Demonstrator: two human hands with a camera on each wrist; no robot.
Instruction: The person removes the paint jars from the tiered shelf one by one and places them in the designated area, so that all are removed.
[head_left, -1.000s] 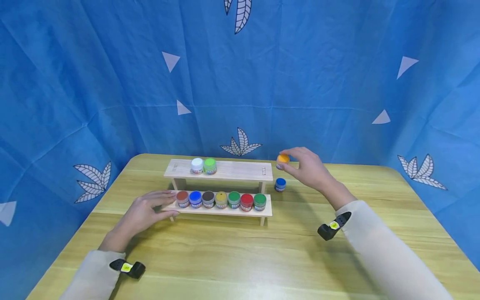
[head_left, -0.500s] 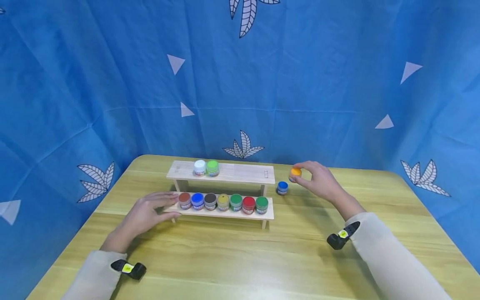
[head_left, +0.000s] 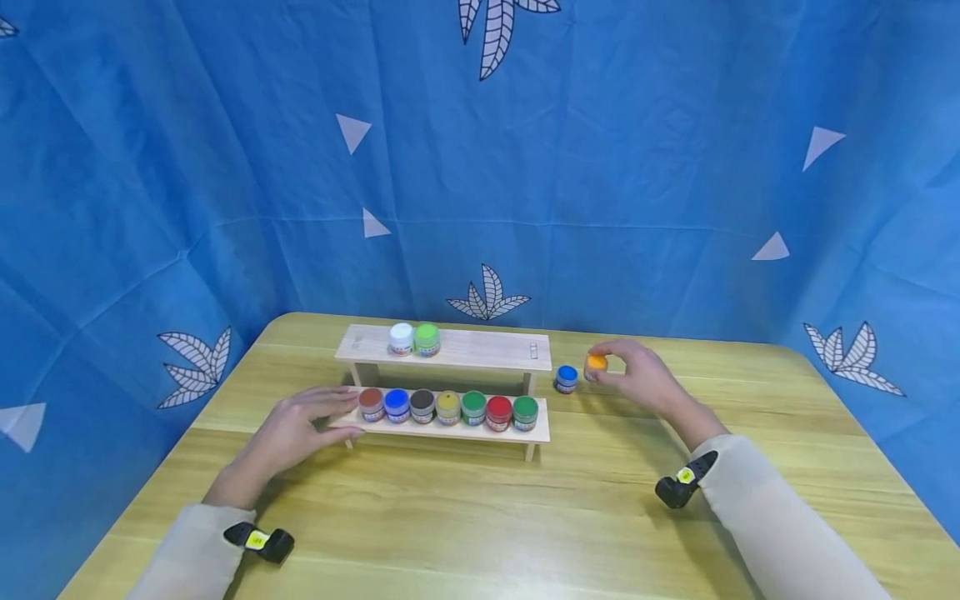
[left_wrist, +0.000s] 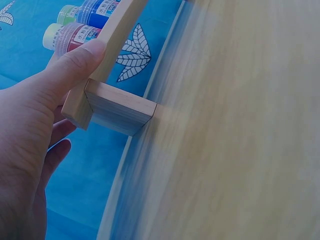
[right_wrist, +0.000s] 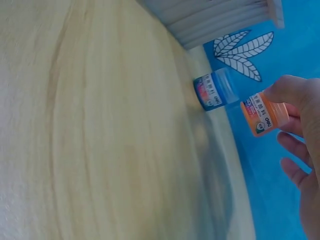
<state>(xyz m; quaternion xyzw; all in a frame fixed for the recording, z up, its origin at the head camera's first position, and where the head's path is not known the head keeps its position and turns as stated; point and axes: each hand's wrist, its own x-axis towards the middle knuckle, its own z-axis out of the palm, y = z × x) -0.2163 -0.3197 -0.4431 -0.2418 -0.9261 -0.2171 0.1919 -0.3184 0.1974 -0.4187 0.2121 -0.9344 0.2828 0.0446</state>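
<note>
A two-tier wooden display rack stands on the table. My left hand grips the left end of its lower shelf; in the left wrist view the thumb lies along the shelf's front edge. Between thumb and fingertips my right hand pinches an orange paint jar at the rack's right, close over the table. A blue paint jar stands between that jar and the rack. On the lower shelf several paint jars form a row, from a brown one to a green one.
White and light green paint jars stand on the upper shelf, left of its middle. The wooden table extends in front of the rack. A blue patterned cloth hangs behind and along the sides.
My right hand has carried the orange paint jar down and to the right, from above the blue jar to beside it. The left hand stays at the rack; the head view has shifted slightly.
</note>
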